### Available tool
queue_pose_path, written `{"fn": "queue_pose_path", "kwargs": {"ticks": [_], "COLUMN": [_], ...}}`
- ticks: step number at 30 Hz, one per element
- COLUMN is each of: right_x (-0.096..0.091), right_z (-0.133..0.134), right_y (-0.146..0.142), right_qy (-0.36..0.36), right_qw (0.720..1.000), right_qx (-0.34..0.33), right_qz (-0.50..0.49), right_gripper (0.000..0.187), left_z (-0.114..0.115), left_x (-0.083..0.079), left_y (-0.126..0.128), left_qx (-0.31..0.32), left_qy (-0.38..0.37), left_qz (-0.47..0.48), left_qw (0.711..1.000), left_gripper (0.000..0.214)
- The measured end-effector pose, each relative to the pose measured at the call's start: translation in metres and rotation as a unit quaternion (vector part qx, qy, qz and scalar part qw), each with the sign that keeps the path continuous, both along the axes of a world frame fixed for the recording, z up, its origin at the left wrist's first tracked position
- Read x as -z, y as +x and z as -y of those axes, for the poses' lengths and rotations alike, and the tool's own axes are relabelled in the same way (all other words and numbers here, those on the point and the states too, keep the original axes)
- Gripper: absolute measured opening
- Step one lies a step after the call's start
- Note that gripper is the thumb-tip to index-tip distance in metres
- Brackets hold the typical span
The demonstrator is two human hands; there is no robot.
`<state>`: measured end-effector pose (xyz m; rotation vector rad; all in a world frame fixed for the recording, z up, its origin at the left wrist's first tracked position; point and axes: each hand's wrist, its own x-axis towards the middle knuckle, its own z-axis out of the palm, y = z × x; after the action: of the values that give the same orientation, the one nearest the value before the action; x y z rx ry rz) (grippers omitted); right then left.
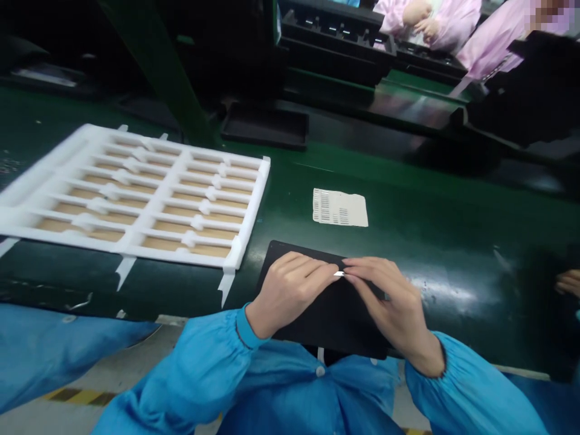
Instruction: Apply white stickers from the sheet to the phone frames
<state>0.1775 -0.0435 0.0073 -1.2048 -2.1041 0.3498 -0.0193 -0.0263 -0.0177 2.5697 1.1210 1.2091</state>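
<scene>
Grip: left hand (296, 281) and right hand (394, 296) meet over the far part of a thin, matte-black rectangular panel (326, 326). Fingertips of both pinching a small, bright white sliver (339, 273) between them; most of it covered, material unclear. Left fingers bunched above it; right thumb and forefinger brought nearly together at its other end.

Step in hand, as I judge it: fine two-handed handling of the sliver above the panel. Next move would call for steady wrists, light fingertip pressure and a clear sight of the sliver's edges.

Beyond the panel: a pale rectangular card with printed dark rows (353, 211). Left of the panel: a large white foam tray (156, 196), slotted, tan showing in its gaps, white tape strips (124, 269) at its near edge. Farther off, beyond the panel and leftward: a shallow black rectangular tray (267, 130).

Panel sits at the near edge of a glossy dark-green counter (290, 193). Well beyond it, co-workers' pink sleeves (457, 24) among black fixtures. Far right of the panel, another person's hand (568, 283). Left and below: yellow-and-black floor striping (86, 397).
</scene>
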Motion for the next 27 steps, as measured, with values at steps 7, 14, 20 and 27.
{"fn": "queue_pose_path", "kwargs": {"ticks": [7, 14, 20, 27], "right_x": [0.007, 0.003, 0.01, 0.015], "right_z": [0.002, 0.001, 0.002, 0.003], "right_y": [-0.002, -0.003, -0.002, -0.006], "right_qy": [-0.009, -0.031, 0.004, 0.047], "right_qw": [0.997, 0.996, 0.997, 0.997], "right_qx": [-0.007, 0.004, -0.002, 0.019], "right_qz": [-0.077, -0.086, -0.071, -0.064], "right_gripper": [0.019, 0.015, 0.016, 0.015], "left_z": [0.0, 0.001, 0.001, 0.001], "left_x": [0.0, -0.001, -0.001, 0.001], "left_y": [0.001, 0.001, 0.0, 0.0], "left_qx": [0.007, 0.006, 0.008, 0.005], "left_qy": [0.013, 0.012, 0.014, 0.009], "left_qz": [0.009, 0.009, 0.008, 0.002], "left_qw": [1.0, 1.0, 1.0, 1.0], "left_gripper": [0.005, 0.006, 0.006, 0.006]}}
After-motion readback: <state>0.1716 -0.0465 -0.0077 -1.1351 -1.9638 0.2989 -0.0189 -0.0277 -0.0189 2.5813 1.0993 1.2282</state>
